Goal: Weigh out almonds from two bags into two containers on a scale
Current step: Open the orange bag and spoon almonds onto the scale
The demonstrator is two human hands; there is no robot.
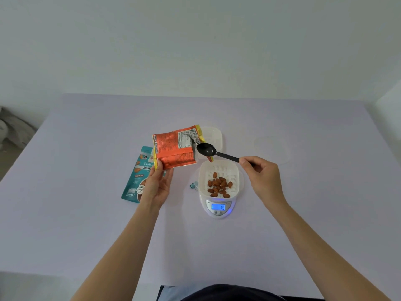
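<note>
My left hand grips the lower corner of an orange foil almond bag, tipped with its torn mouth toward the right. My right hand pinches the handle of a black spoon; its empty bowl hovers just outside the bag's mouth. Below the spoon, a white slotted container holding several almonds sits on a small white scale whose blue display reads 19. A teal almond bag lies flat on the table, partly under my left hand.
A second white container stands behind the orange bag. A clear lid lies on the table at the back right. A small blue torn scrap lies left of the scale. The table is covered in pale lilac.
</note>
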